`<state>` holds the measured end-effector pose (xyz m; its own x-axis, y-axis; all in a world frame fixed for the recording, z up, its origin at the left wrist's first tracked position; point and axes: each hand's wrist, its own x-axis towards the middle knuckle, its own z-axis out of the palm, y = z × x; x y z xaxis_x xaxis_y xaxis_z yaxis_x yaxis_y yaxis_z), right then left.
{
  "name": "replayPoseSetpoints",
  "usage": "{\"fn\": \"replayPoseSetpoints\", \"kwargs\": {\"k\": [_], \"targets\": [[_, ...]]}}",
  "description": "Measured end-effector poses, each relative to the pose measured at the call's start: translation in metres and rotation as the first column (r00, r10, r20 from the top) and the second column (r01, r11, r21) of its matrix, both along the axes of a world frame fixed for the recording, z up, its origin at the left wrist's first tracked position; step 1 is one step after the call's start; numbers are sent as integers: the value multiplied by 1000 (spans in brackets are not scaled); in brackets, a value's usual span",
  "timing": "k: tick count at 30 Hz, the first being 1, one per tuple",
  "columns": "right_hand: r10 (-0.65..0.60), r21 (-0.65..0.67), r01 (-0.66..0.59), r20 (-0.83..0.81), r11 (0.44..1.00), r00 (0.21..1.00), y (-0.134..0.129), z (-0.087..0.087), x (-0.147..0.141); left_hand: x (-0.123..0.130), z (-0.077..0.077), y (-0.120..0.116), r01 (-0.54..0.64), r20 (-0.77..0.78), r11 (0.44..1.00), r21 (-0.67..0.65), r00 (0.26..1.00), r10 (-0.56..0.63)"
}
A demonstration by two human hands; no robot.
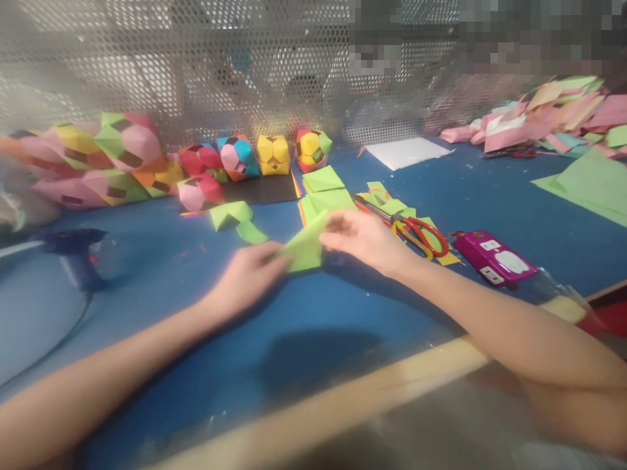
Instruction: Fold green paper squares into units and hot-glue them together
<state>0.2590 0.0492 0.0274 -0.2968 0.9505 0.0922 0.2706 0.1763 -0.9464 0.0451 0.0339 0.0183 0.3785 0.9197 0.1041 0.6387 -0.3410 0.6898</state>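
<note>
A sheet of green paper (307, 248), with a slanted upper edge, is held just above the blue table. My left hand (257, 271) pinches its lower left side between thumb and fingers. At its upper right, my right hand (360, 238) has curled fingers at the paper's edge. Behind the sheet lies a stack of green paper squares (326, 192). Folded green paper pieces (235, 215) rest left of the stack. Scissors (416, 232) with red and yellow handles lie on paper scraps beside my right hand. Motion blurs the fingers somewhat.
Several colourful folded paper balls (235, 156) line the back by a perforated metal panel (220, 65). A blue glue gun (78, 254) with a cord stands left. A purple case (494, 258) lies right, a white sheet (409, 152) behind it, and a heap of paper strips (553, 117) far right.
</note>
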Motion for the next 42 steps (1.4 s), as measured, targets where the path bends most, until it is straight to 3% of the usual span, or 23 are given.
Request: {"fn": "replayPoseSetpoints", "kwargs": {"k": [2,5,10,15,19,23,26,32,37,42], "targets": [[29,-69,-35,-84,997,996,1,-4,-4,1,-5,0,-25,167,991,-134,985,48],[126,-115,-128,-28,985,992,-3,-6,-9,3,-12,-2,27,354,964,-264,933,70],[9,-61,-4,78,998,997,-10,-4,-12,6,-15,-4,58,443,967,-248,894,60],[-20,-69,24,49,997,999,-6,-10,-12,10,-22,-8,38,389,984,-174,920,34],[-1,-34,5,115,999,993,-4,-13,-12,12,-24,-12,10,338,994,-113,941,29],[144,-90,-128,201,988,969,-3,-13,-9,10,-21,-9,-75,262,997,-6,962,74],[225,-110,-201,313,974,923,2,-13,-3,7,-22,-3,-70,264,997,-27,962,75],[58,120,-174,638,977,767,17,-19,9,-1,-28,7,-72,200,995,64,978,58],[-44,341,-231,640,911,767,22,-27,10,-3,-30,10,-29,105,990,137,994,15],[-65,328,-199,645,923,761,23,-28,11,-3,-32,13,17,10,985,174,1000,-19]]}}
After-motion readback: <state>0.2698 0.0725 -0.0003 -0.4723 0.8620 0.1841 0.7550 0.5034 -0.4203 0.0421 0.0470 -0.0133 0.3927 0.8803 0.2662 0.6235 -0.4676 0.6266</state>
